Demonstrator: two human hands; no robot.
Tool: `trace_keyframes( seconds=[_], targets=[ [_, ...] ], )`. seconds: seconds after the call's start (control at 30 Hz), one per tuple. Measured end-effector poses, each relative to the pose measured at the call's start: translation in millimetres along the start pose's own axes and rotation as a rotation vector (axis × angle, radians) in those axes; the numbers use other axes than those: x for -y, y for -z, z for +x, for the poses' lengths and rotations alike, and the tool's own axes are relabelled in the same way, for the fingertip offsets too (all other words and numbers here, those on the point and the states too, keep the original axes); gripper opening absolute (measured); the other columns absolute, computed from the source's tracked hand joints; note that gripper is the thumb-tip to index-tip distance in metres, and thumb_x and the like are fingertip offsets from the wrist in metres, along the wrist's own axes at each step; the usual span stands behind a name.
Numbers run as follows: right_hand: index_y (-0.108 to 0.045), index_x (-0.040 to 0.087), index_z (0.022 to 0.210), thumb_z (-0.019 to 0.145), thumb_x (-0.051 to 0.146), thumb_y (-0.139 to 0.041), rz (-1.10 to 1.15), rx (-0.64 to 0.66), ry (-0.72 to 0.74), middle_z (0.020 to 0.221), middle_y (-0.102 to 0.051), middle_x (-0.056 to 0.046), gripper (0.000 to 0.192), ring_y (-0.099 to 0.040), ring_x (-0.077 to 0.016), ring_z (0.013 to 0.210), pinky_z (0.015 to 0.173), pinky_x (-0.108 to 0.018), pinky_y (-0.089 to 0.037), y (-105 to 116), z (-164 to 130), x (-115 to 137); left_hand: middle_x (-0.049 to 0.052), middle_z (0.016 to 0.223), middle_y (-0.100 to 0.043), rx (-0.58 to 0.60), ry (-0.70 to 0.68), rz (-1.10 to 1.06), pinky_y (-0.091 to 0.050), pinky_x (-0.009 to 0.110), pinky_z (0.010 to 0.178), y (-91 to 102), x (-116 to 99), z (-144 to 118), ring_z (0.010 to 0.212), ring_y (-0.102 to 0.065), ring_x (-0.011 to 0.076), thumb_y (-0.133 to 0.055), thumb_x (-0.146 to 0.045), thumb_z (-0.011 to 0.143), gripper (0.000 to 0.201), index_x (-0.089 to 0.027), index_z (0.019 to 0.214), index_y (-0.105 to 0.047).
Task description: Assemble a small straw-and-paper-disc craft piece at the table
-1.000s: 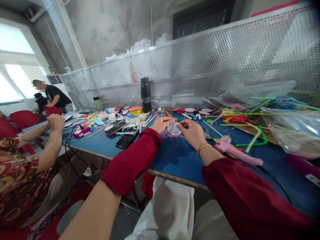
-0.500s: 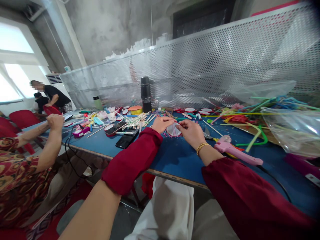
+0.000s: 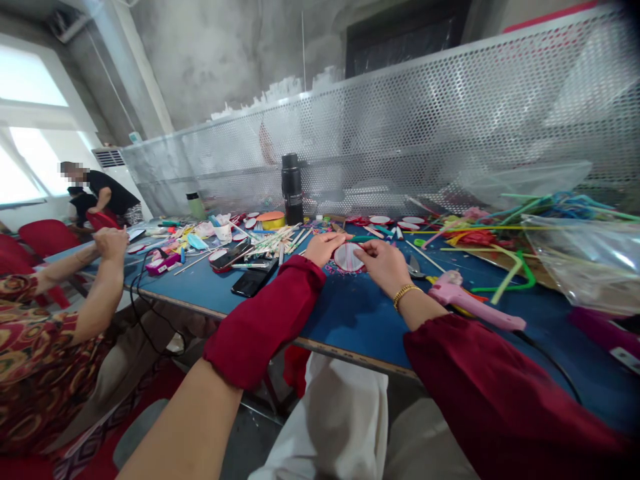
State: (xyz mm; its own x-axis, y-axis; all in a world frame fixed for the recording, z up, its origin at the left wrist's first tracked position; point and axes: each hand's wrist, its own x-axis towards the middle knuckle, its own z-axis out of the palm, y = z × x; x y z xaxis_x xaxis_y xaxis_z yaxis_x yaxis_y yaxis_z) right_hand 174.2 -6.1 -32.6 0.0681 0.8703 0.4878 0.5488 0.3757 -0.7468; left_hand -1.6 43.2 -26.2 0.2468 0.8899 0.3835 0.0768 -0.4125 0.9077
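A round white disc with a red rim (image 3: 349,257) is held low over the blue table (image 3: 345,320), between my two hands. My left hand (image 3: 324,249) grips its left edge, fingers closed on the rim. On its right edge, my right hand (image 3: 384,263) pinches with thumb and forefinger; a gold bracelet circles that wrist. Small coloured scraps lie around the disc. To the right of my right hand rest pliers (image 3: 416,269) and a pink glue gun (image 3: 475,304) with a black cord.
Phones (image 3: 253,279), a bundle of paper sticks (image 3: 277,241) and a black flask (image 3: 291,190) stand or lie to the left and back. Coloured pipe cleaners (image 3: 525,267) and plastic bags fill the right. A co-worker's hands (image 3: 111,243) are at far left; perforated metal screen (image 3: 400,147) behind.
The disc now tilts more toward me, showing more of its white face and red rim. Both my hands keep their hold and have barely shifted.
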Motion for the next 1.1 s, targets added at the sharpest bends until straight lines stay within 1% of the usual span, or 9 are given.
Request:
trace_keyframes(
  seconds=[0.07, 0.17, 0.3, 0.43, 0.57, 0.77, 0.83, 0.97, 1.1],
  targets=[
    [-0.067, 0.022, 0.082, 0.082, 0.038, -0.066, -0.006, -0.004, -0.003, 0.072, -0.072, -0.004, 0.016, -0.065, -0.0196, 0.064, 0.058, -0.031, -0.046, 0, 0, 0, 0.008, 0.097, -0.078, -0.022, 0.023, -0.026, -0.054, 0.031, 0.08, -0.5, 3, 1, 0.079, -0.066, 0.016, -0.064, -0.042, 0.089, 0.035, -0.014, 0.103, -0.081],
    [-0.067, 0.021, 0.081, 0.082, 0.037, -0.066, -0.012, -0.008, 0.001, 0.071, -0.072, -0.004, 0.016, -0.065, -0.0194, 0.064, 0.058, -0.03, -0.045, 1, 0, 0, 0.007, 0.095, -0.078, -0.026, 0.048, -0.01, -0.054, 0.031, 0.08, -0.3, 4, 1, 0.079, -0.066, 0.0162, -0.069, -0.044, 0.087, 0.035, -0.015, 0.101, -0.081],
    [-0.066, 0.022, 0.082, 0.083, 0.037, -0.066, -0.012, 0.01, 0.0, 0.071, -0.071, -0.003, 0.015, -0.065, -0.0187, 0.063, 0.057, -0.03, -0.045, 0, -1, 1, 0.007, 0.097, -0.079, -0.016, -0.011, 0.055, -0.053, 0.031, 0.086, 0.6, 3, 0, 0.085, -0.067, 0.0168, -0.076, -0.047, 0.08, 0.035, -0.016, 0.097, -0.082],
    [-0.065, 0.021, 0.083, 0.084, 0.037, -0.066, -0.017, 0.031, 0.001, 0.071, -0.07, -0.002, 0.015, -0.064, -0.0179, 0.062, 0.057, -0.029, -0.044, -1, -2, 0, 0.008, 0.091, -0.077, -0.014, -0.035, 0.075, -0.052, 0.031, 0.087, 0.2, 0, -2, 0.087, -0.067, 0.0178, -0.081, -0.043, 0.076, 0.032, -0.014, 0.09, -0.081],
    [-0.065, 0.021, 0.081, 0.085, 0.036, -0.067, -0.012, 0.029, -0.01, 0.072, -0.07, -0.002, 0.015, -0.065, -0.0174, 0.062, 0.058, -0.028, -0.045, -3, -2, -2, 0.007, 0.087, -0.076, -0.007, -0.036, 0.039, -0.05, 0.029, 0.083, -1.8, -2, -4, 0.08, -0.064, 0.0149, -0.084, -0.041, 0.072, 0.033, -0.012, 0.087, -0.08],
    [-0.068, 0.02, 0.083, 0.085, 0.041, -0.068, 0.065, -0.004, -0.045, 0.073, -0.072, -0.003, 0.021, -0.064, -0.0173, 0.057, 0.056, -0.029, -0.047, -6, 1, -8, 0.002, 0.075, -0.069, 0.037, 0.048, 0.089, -0.045, 0.024, 0.066, -5.2, -3, -5, 0.067, -0.056, 0.0104, -0.087, -0.049, 0.066, 0.047, -0.01, 0.089, -0.075],
    [-0.068, 0.02, 0.084, 0.084, 0.039, -0.068, 0.082, -0.022, -0.049, 0.073, -0.072, -0.003, 0.019, -0.064, -0.0174, 0.058, 0.057, -0.029, -0.047, -6, 3, -10, 0.001, 0.072, -0.067, 0.074, 0.094, 0.119, -0.043, 0.023, 0.062, -5.5, -4, -7, 0.063, -0.055, 0.0098, -0.088, -0.05, 0.065, 0.05, -0.009, 0.091, -0.074],
    [-0.071, 0.02, 0.083, 0.083, 0.042, -0.071, 0.091, -0.079, -0.046, 0.072, -0.072, -0.004, 0.022, -0.064, -0.0183, 0.062, 0.06, -0.03, -0.05, -7, 6, -15, 0.001, 0.074, -0.069, 0.213, 0.193, 0.122, -0.047, 0.024, 0.06, -5.4, -8, -12, 0.059, -0.057, 0.0101, -0.09, -0.043, 0.065, 0.054, -0.011, 0.105, -0.072],
    [-0.072, 0.019, 0.085, 0.083, 0.042, -0.072, 0.086, -0.097, -0.058, 0.071, -0.071, -0.004, 0.024, -0.063, -0.0176, 0.061, 0.061, -0.03, -0.05, -6, 8, -17, 0.005, 0.079, -0.073, 0.292, 0.249, 0.062, -0.055, 0.03, 0.066, -5.4, -14, -16, 0.067, -0.066, 0.0157, -0.093, -0.033, 0.061, 0.061, -0.013, 0.114, -0.069]
  ],
)
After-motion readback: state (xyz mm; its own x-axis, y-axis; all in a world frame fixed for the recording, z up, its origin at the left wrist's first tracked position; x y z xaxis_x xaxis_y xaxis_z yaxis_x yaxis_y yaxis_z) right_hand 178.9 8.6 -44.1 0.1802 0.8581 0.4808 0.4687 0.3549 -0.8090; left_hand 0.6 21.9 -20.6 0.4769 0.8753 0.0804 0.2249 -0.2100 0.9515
